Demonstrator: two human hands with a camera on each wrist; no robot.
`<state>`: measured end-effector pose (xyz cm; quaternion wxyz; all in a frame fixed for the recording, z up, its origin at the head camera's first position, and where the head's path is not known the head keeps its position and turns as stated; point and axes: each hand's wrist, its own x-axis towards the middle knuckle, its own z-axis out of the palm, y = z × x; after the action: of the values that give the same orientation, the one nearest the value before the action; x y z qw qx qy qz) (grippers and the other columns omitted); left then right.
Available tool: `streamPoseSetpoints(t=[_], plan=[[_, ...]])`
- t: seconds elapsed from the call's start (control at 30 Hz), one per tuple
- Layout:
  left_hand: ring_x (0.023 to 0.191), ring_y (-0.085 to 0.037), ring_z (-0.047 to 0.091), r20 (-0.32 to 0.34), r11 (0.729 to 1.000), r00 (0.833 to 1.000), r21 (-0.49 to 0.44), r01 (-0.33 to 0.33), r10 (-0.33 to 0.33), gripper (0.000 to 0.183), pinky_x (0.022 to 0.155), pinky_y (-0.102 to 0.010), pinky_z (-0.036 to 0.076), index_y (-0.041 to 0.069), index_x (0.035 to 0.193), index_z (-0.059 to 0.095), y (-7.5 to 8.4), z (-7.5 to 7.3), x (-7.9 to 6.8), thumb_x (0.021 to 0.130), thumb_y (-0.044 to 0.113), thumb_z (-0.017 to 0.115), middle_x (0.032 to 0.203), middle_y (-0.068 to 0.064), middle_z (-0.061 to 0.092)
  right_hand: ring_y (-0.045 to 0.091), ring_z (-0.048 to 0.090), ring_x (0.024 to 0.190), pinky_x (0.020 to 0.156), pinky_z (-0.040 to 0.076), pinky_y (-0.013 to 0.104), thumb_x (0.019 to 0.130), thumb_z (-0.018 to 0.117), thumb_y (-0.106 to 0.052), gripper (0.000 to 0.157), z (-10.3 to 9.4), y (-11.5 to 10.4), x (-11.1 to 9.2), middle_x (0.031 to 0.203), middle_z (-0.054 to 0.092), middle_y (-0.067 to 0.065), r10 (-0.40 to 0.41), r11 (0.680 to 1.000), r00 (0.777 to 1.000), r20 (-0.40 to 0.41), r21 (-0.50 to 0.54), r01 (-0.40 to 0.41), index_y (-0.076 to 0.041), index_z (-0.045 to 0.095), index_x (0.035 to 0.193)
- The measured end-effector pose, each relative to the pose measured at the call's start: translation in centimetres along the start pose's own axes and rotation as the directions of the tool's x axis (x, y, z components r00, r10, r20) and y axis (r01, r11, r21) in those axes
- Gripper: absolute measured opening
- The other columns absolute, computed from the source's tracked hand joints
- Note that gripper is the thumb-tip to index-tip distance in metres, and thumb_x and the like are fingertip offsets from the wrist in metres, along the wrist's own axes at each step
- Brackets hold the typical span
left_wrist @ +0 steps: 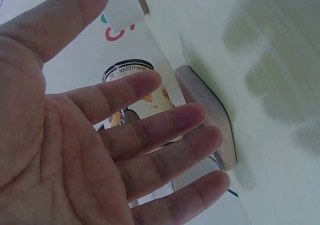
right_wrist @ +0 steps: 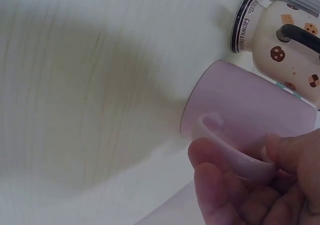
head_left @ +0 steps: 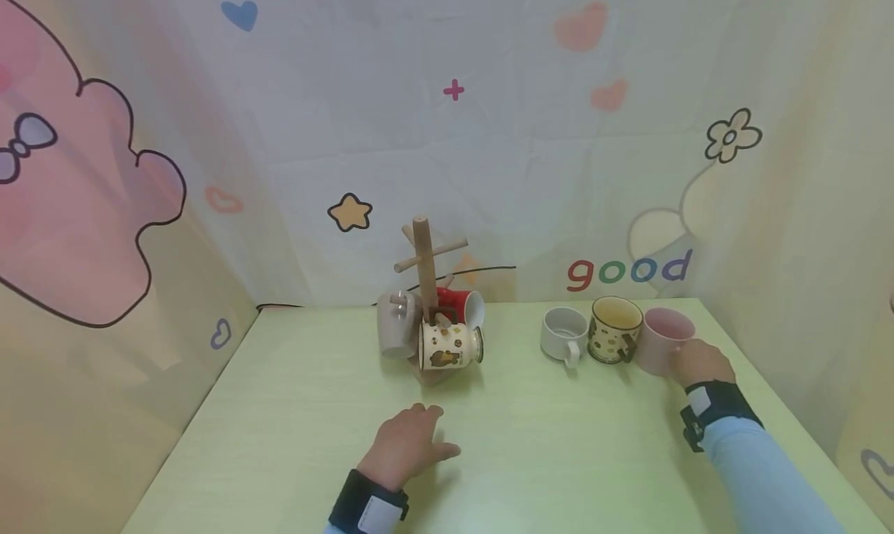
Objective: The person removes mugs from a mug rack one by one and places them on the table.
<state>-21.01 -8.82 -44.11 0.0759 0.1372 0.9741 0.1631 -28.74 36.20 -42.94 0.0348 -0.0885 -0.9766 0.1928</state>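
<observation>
At the right end of a row of mugs stands a pink mug (head_left: 660,348), upright on the table. My right hand (head_left: 704,365) pinches its handle (right_wrist: 240,160) between thumb and curled fingers, as the right wrist view shows. My left hand (head_left: 407,449) hovers over the table with fingers spread, holding nothing. Nearest to it is a wooden mug tree (head_left: 424,262). On its lower pegs hang a grey mug (head_left: 396,328), a red mug (head_left: 457,301) and a cream patterned mug (head_left: 443,346). In the left wrist view my fingers (left_wrist: 150,135) partly cover the cream mug and the wooden base (left_wrist: 210,110).
Left of the pink mug are a yellow-lined patterned mug (head_left: 611,336) and a white mug (head_left: 559,332), both upright. The upper pegs (head_left: 447,247) of the mug tree stick out bare. A printed curtain (head_left: 489,169) hangs behind the pale table (head_left: 293,410).
</observation>
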Motion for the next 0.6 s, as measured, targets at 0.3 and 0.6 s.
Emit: streamPoseSetpoints(t=[0.3,0.6], plan=[[0.089,-0.031,0.061,-0.008,1.000,1.000,-0.010,-0.005,0.005,0.061,0.076,-0.051,0.052,0.004,0.123,0.063,-0.17,-0.08,-0.11,0.081,0.045,0.078,0.101,-0.014,0.062,0.056,0.061,0.088,0.072,0.052,0.062,0.099,0.030,-0.013,0.042,0.37,0.71,-0.33,0.100,0.061,0.040,0.007,1.000,1.000,0.020,0.014,-0.007,0.020,0.056,0.102],[0.086,-0.029,0.060,-0.014,1.000,1.000,0.000,-0.012,0.012,0.061,0.075,-0.050,0.052,0.004,0.124,0.063,-0.15,-0.16,-0.09,0.082,0.045,0.078,0.099,-0.012,0.061,0.057,0.059,0.092,0.078,0.051,0.063,0.099,0.028,-0.011,0.041,0.19,0.14,-0.24,0.104,0.060,0.040,0.004,1.000,1.000,0.010,-0.009,-0.004,0.020,0.055,0.102]])
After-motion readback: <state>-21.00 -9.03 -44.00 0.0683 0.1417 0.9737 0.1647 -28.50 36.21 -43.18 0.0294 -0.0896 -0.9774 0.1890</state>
